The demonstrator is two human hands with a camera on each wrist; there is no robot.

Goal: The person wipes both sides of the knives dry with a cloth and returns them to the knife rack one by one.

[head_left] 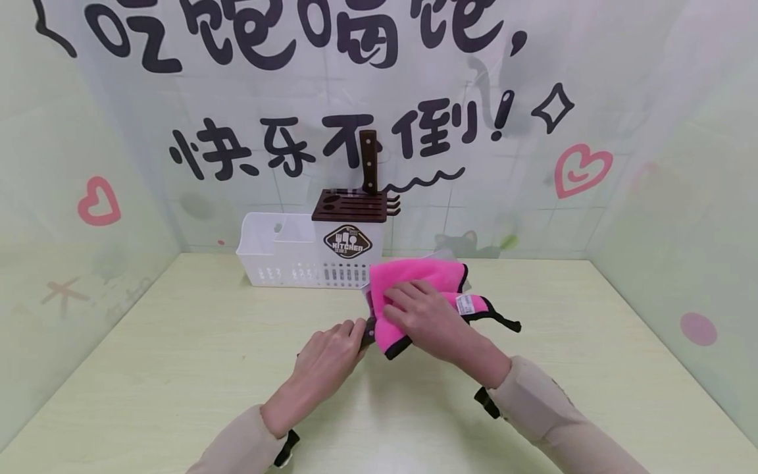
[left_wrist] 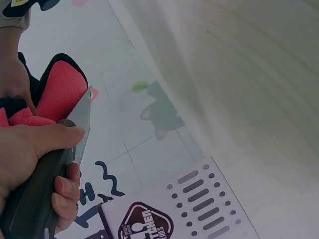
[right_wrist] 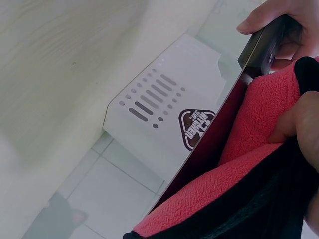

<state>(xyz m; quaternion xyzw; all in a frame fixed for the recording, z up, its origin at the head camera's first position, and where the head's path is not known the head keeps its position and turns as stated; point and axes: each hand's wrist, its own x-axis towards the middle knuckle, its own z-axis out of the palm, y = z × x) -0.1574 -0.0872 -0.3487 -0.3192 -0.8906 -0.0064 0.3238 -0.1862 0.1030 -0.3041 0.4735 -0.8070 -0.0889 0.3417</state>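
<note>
My left hand [head_left: 331, 355] grips the dark handle of a broad-bladed kitchen knife [left_wrist: 37, 191], its thumb lying along the top in the left wrist view. The blade points away from me and slants to the right. A pink towel with black edging [head_left: 423, 268] covers most of it. My right hand [head_left: 431, 322] holds the towel against the blade with bent fingers. Black backing of the towel shows in the right wrist view, where the blade's edge [right_wrist: 192, 159] runs beside the pink pile. A white tag and a black loop hang at the towel's right.
Behind the hands, a white perforated rack [head_left: 284, 263] stands against the back wall. Its brown slotted top [head_left: 349, 207] holds another knife with a brown riveted handle [head_left: 369, 161]. Light wooden tabletop [head_left: 195, 368] extends around the hands, with printed walls on three sides.
</note>
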